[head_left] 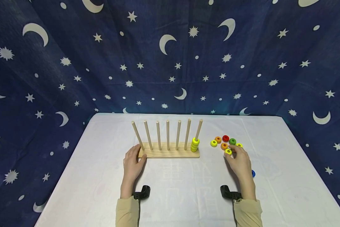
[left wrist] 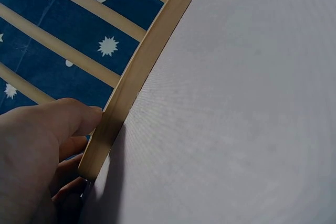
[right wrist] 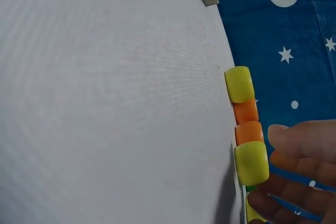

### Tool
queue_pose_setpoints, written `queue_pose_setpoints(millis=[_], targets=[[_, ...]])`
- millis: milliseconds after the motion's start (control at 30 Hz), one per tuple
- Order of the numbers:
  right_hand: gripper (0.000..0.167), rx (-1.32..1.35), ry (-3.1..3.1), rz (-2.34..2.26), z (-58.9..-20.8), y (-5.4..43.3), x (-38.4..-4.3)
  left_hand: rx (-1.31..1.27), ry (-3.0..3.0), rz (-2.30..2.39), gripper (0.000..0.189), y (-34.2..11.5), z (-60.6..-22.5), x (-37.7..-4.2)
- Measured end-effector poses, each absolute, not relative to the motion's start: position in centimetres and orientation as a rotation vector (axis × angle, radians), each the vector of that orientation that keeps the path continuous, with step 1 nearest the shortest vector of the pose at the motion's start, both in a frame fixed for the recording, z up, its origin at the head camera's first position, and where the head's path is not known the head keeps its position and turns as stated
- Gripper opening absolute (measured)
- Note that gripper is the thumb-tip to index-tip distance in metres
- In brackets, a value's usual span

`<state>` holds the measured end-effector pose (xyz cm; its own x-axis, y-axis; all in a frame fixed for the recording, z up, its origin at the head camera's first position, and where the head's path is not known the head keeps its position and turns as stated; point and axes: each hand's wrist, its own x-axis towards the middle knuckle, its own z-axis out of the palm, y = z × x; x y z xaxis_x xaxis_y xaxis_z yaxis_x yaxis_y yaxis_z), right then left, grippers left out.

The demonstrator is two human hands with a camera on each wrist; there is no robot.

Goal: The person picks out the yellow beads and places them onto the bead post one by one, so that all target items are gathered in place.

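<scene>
A wooden peg stand [head_left: 167, 154] with several upright pegs rests on the white table. Its rightmost peg carries a stack of yellow beads [head_left: 194, 145]. My left hand [head_left: 133, 164] grips the stand's left end, thumb on the front edge and fingers around the far side; in the left wrist view the thumb [left wrist: 79, 116] presses the wood. Beside a loose yellow bead [head_left: 228, 151], my right hand [head_left: 241, 164] has its thumb and fingers spread around it. In the right wrist view that yellow bead [right wrist: 252, 163] sits on the table, with the thumb [right wrist: 286, 139] apart from it.
Near the right hand lie another yellow bead [head_left: 213, 143], two orange beads [head_left: 224, 146], a red bead [head_left: 225, 138] and a green bead [head_left: 232, 141]. A blue bead [head_left: 253, 173] is partly hidden by the right wrist. A starry dark-blue cloth [head_left: 170, 63] hangs behind the table.
</scene>
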<state>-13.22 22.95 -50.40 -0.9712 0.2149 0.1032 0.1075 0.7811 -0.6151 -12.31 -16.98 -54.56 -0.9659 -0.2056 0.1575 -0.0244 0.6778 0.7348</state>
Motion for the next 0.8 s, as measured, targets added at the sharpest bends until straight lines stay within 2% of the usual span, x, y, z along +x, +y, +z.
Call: queue_pose_setpoints(millis=[800], targets=[[0.042,-0.317,-2.795,0.896,-51.32,22.61,-13.51,0.192,-2.674,-1.173,0.054,-17.00,-54.69,-12.20]])
